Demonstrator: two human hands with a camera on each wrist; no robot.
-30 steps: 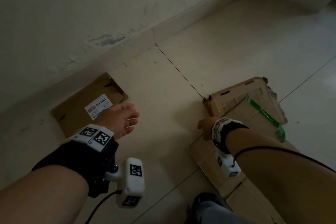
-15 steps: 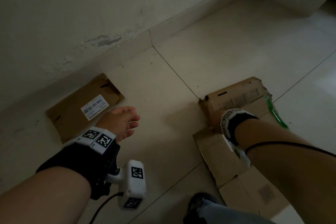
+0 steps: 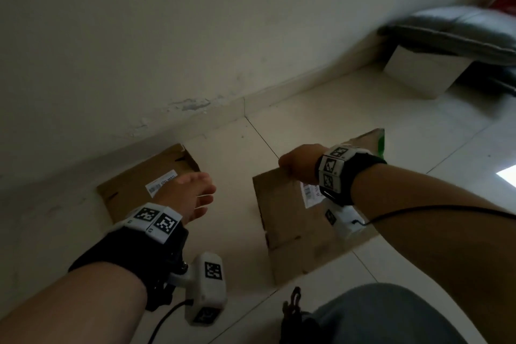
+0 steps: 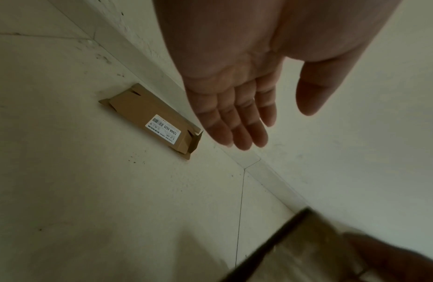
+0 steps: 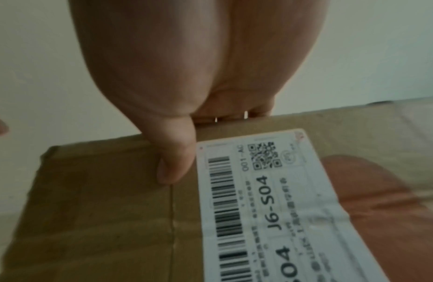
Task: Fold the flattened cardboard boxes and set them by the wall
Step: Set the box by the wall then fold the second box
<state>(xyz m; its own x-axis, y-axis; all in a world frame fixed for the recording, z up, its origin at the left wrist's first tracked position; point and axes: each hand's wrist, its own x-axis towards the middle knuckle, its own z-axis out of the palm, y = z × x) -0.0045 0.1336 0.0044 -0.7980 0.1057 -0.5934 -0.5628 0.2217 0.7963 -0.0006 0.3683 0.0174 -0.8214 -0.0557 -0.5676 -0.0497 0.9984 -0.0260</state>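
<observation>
Cardboard box (image 3: 296, 220), flat and brown, bears a white barcode label (image 5: 270, 206).

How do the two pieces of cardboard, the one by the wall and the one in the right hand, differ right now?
The small cardboard lies flat beside the wall, untouched; the large cardboard is gripped at its top edge by the right hand. Its label reads J6-S04, the small one's 12V4A-5525. Both are brown.
</observation>
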